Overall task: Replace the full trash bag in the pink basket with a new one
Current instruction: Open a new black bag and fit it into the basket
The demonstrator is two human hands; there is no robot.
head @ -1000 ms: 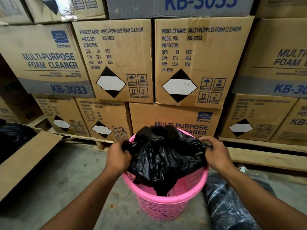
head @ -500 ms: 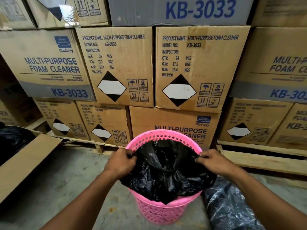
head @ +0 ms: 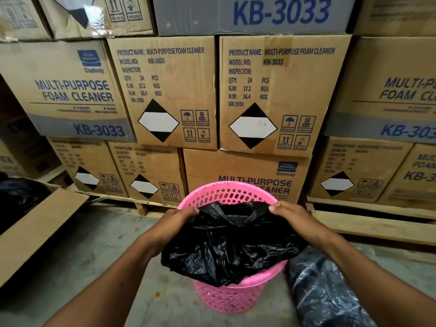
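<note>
head view: left hand [head: 174,220] and right hand [head: 291,214] each pinch the new black trash bag's [head: 232,246] mouth, held between them over the pink basket [head: 226,297]. judgement: the loose front edge may slide off the rim; the full bag [head: 323,293] sits below the right hand.

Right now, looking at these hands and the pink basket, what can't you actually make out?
- Inside of the pink basket: head view, covered by the black bag held by the left hand and right hand.
- Dark bag on the floor: cut off by the bottom edge, partly behind the right arm; contents unseen.
- Box lettering behind the basket: partly blocked by its rim.
- Small print on the lower left boxes: blurred.
</note>
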